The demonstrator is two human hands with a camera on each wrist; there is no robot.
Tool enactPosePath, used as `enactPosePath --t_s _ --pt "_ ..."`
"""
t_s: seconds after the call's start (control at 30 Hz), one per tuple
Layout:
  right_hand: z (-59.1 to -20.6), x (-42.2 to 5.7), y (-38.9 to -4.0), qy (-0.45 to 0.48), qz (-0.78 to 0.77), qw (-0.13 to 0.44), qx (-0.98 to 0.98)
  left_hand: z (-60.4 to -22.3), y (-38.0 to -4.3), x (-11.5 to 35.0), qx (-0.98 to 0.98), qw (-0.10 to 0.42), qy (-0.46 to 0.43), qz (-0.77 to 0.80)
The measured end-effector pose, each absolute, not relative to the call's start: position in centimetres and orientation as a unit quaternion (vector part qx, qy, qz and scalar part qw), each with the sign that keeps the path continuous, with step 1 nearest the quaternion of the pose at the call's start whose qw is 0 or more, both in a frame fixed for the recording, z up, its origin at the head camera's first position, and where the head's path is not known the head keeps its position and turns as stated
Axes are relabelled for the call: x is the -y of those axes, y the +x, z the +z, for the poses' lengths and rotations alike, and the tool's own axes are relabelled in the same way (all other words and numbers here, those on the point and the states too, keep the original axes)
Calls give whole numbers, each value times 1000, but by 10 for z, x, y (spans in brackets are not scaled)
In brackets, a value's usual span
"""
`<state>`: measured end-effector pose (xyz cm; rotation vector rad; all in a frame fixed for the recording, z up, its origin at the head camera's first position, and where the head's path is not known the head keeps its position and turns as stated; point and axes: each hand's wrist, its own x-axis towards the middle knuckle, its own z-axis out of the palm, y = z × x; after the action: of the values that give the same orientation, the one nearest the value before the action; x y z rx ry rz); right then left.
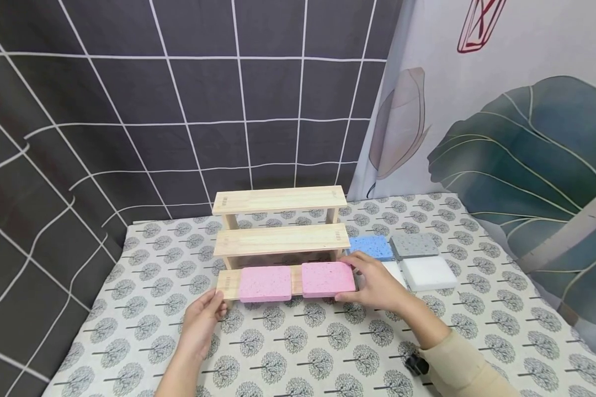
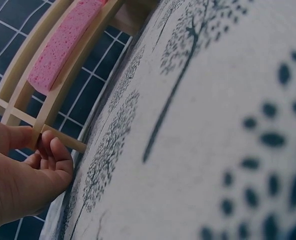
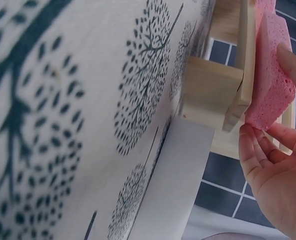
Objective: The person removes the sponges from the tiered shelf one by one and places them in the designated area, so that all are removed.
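A three-tier wooden step rack point(image 1: 283, 238) stands on the cloth. Two pink sponges lie flat on its lowest step, the left sponge point(image 1: 265, 283) and the right sponge point(image 1: 328, 279), a strip of bare wood between them. My left hand point(image 1: 198, 325) pinches the left end of that step between thumb and fingers, clear of the sponges. At the other end my right hand point(image 1: 379, 284) grips the right sponge by its outer edge. In the right wrist view, the thumb lies on top of this pink sponge point(image 3: 273, 75) and the fingertips are under its corner.
To the right of the rack lie a blue sponge point(image 1: 371, 247), a grey sponge point(image 1: 414, 245) and a white sponge point(image 1: 429, 273). Another white block point(image 1: 394, 272) is partly hidden behind my right hand. A dark checked curtain point(image 1: 203, 94) hangs behind the table.
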<state>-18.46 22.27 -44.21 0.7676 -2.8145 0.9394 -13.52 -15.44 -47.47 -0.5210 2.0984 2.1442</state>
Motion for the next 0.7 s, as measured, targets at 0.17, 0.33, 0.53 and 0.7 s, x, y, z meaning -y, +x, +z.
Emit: enactPosePath --t_s 0.17,0.33,0.53,0.7 --pt "-441 -227 -182 242 312 26 918 -475 -135 154 -687 48 -174 703" --pt "-440 -234 -181 241 308 28 920 -475 -135 154 -689 48 -172 702" --pt "-439 -244 -178 238 308 37 920 -476 -136 155 -690 48 -168 703" --pt "-437 -250 -177 242 304 51 920 -477 -136 155 -689 49 -173 702"
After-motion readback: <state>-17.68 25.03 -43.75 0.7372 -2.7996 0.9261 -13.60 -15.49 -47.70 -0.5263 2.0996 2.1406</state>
